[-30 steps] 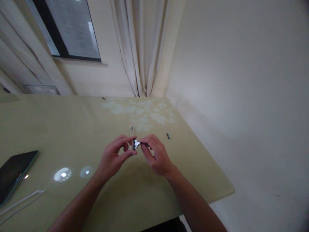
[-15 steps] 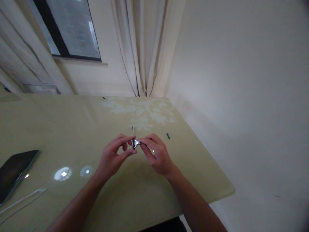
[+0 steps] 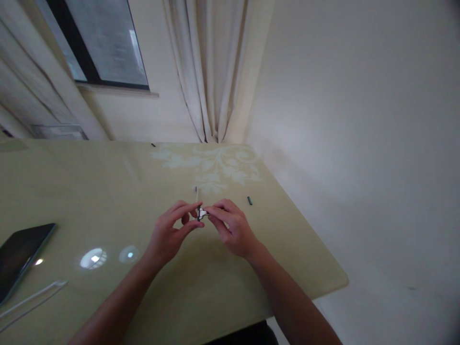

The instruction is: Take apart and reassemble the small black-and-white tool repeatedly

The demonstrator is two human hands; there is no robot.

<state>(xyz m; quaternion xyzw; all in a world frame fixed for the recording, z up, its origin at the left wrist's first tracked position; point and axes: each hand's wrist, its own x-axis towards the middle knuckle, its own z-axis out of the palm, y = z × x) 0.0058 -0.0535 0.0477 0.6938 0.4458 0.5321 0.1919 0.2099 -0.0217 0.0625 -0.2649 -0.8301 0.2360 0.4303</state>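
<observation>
Between my two hands, above the table, is a small razor [image 3: 202, 213] with a shiny silver neck and a narrow dark head. My left hand [image 3: 171, 230] pinches the ends of the dark head between thumb and forefinger. At the neck, the fingers and thumb of my right hand [image 3: 232, 227] are closed on the silver part; any handle beyond is hidden by that hand. Just past my left fingertips lies a thin white stick with a grey tip [image 3: 196, 190], like a toothbrush, its near end hidden. To the right sits a small dark bar [image 3: 249, 201], similar to the razor's head.
The glossy pale table [image 3: 118, 191] meets a wall on its right. A dark tablet [image 3: 23, 254] and a white cable [image 3: 39, 294] lie at the left. Another small dark piece [image 3: 153, 144] is near the far edge, in front of the curtain [image 3: 212, 72].
The view has shifted very slightly. Both hands keep their hold on the razor, which has turned a little at most.
</observation>
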